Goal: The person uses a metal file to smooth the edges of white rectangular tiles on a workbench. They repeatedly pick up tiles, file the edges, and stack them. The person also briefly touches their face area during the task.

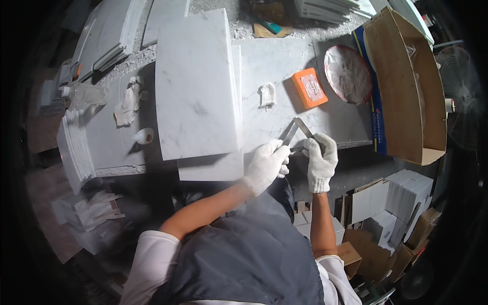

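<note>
Both my hands wear white knit gloves and meet above the front edge of the workbench. My left hand (267, 163) closes around one flat leg of a V-shaped metal tool (291, 133). My right hand (321, 156) pinches the other leg. The legs join at a point on the far side, and their near ends are partly hidden by my fingers. Beyond the tool, an orange block with a pale label (310, 88) and a small folded white cloth (267, 95) lie on the grey-white surface. Left of my hands rests a large marble slab (198, 86) over other slabs.
A red-rimmed dish of white paste or powder (347, 74) stands beside an open cardboard box (406, 96). At left are a clear bottle (89, 95), a crumpled glove (128, 104) and a small white container (144, 135). White boxes (406, 190) are stacked below right, near a fan (461, 94).
</note>
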The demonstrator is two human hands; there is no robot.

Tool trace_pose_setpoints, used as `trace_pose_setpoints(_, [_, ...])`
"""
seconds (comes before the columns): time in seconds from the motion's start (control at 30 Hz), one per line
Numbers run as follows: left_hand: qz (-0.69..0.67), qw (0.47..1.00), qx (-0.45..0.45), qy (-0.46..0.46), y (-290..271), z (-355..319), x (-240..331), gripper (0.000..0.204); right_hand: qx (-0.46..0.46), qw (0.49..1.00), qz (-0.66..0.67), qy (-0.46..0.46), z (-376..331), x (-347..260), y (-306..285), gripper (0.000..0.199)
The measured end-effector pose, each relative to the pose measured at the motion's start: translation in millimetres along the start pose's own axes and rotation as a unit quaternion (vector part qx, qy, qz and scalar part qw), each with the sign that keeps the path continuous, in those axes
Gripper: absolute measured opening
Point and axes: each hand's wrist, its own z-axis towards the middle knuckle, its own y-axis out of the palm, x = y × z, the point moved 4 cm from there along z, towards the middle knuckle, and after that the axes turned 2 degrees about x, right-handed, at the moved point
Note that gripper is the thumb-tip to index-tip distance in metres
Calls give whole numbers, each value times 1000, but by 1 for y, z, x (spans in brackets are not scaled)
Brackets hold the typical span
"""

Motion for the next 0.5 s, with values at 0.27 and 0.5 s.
trace_pose_setpoints(0.27, [23,999,17,18,1,2,-2,17,-139,937,-279,-159,15,-20,7,35])
trace_pose_setpoints(0.5, [8,1000,12,24,-1,6,-4,15,-227,944,-241,-9,-1,-5,16,36])
